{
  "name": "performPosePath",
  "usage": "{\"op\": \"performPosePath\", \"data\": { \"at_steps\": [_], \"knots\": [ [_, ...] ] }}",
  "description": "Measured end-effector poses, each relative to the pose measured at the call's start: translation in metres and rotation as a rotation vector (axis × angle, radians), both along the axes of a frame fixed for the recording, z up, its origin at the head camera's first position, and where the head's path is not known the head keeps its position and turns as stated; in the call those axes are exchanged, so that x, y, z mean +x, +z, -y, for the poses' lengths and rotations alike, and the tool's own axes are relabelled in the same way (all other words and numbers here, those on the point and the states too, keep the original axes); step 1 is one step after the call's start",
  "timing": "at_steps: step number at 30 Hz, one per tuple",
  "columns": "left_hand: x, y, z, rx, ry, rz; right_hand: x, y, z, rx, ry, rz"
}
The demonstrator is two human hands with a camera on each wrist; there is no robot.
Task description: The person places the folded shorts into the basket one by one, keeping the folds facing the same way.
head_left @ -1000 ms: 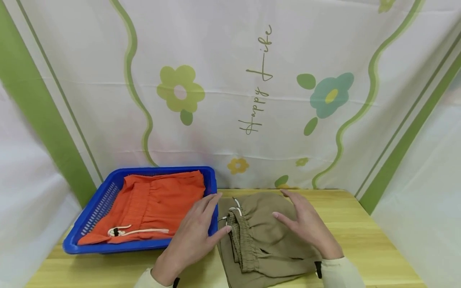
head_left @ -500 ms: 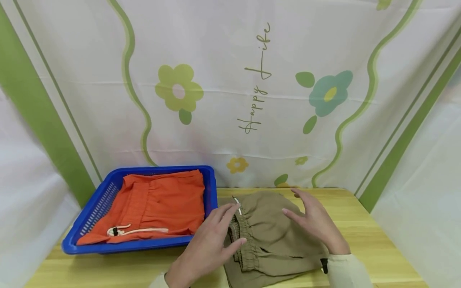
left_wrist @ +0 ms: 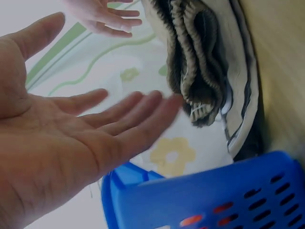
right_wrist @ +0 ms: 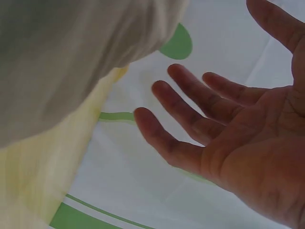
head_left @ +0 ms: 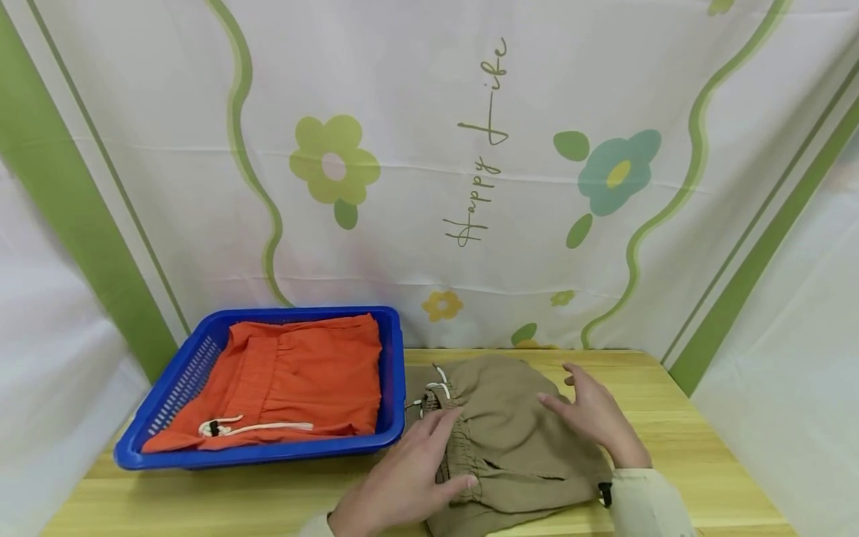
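Folded olive-brown drawstring shorts lie on the table, their gathered waistband toward the left and white-tipped cords showing at its far end. Over that waistband is my left hand, fingers extended and thumb spread. In the left wrist view its palm faces the stacked layers of the waistband, with nothing held. My right hand hovers by the right side of the shorts, fingers loosely bent. The right wrist view shows that palm holding nothing, beside a bulge of the brown cloth.
A blue plastic basket stands left of the shorts, with folded orange shorts and their white cord inside. The wooden table ends at a white flower-printed curtain, which also rises at both sides.
My left hand has moved right and nearer, from beside the basket to over the waistband. My right hand has drifted right. The brown shorts and basket stay in place.
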State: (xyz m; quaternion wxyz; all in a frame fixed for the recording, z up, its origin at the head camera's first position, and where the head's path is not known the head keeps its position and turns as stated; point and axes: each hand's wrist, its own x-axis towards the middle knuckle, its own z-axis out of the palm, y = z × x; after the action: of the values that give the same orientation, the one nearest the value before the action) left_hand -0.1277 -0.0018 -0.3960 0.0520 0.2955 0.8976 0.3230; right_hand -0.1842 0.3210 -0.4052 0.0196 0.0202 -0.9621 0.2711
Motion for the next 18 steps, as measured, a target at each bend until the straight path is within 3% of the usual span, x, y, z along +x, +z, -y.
{"op": "performPosePath", "data": {
  "at_steps": [4,9,18],
  "knots": [
    [-0.001,-0.006,-0.003,-0.020,0.049,0.164,-0.002,-0.005,-0.004,-0.025,-0.003,0.081],
    [-0.004,-0.012,-0.003,0.060,0.134,0.303,-0.004,-0.008,-0.005,-0.050,0.000,0.143],
    [-0.011,-0.024,-0.002,0.258,0.215,0.336,-0.006,-0.014,-0.005,-0.074,-0.006,0.190]
  ]
}}
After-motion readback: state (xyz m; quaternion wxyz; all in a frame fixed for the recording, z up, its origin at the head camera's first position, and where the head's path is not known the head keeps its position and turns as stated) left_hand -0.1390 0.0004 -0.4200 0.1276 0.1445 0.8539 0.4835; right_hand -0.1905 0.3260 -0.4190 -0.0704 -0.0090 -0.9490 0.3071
